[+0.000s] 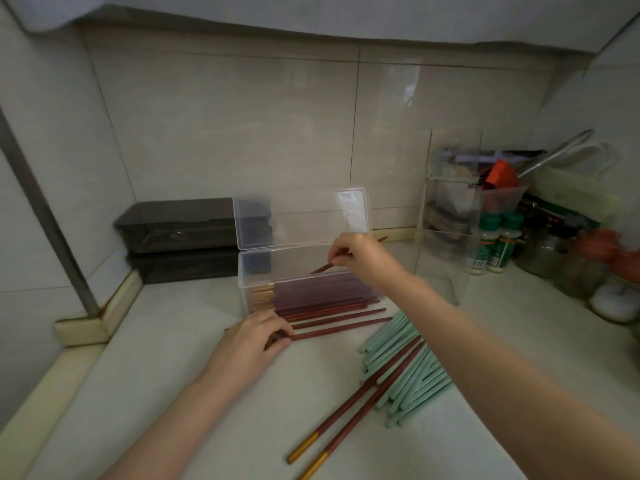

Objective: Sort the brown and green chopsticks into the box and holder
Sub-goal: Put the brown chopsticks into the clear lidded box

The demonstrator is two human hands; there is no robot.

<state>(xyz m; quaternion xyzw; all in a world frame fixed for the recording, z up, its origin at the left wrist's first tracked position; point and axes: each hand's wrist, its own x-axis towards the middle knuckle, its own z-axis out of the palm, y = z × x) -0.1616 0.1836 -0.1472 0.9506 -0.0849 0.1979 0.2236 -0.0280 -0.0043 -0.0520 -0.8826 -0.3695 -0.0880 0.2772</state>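
Head view: my right hand (360,258) pinches a brown chopstick (322,268) over the open box (247,292); my left hand (258,336) grips a second brown chopstick (339,331) on the counter (173,393) near green chopsticks (426,379).

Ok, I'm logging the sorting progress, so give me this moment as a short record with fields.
box: clear box, lid open, brown chopsticks inside
right: right hand pinches a raised chopstick over the box
left: left hand pinches a counter chopstick in front of the box
green: green chopsticks piled on the counter
strays: brown pair lying across the green pile
holder: clear holder, upright, no chopsticks seen inside
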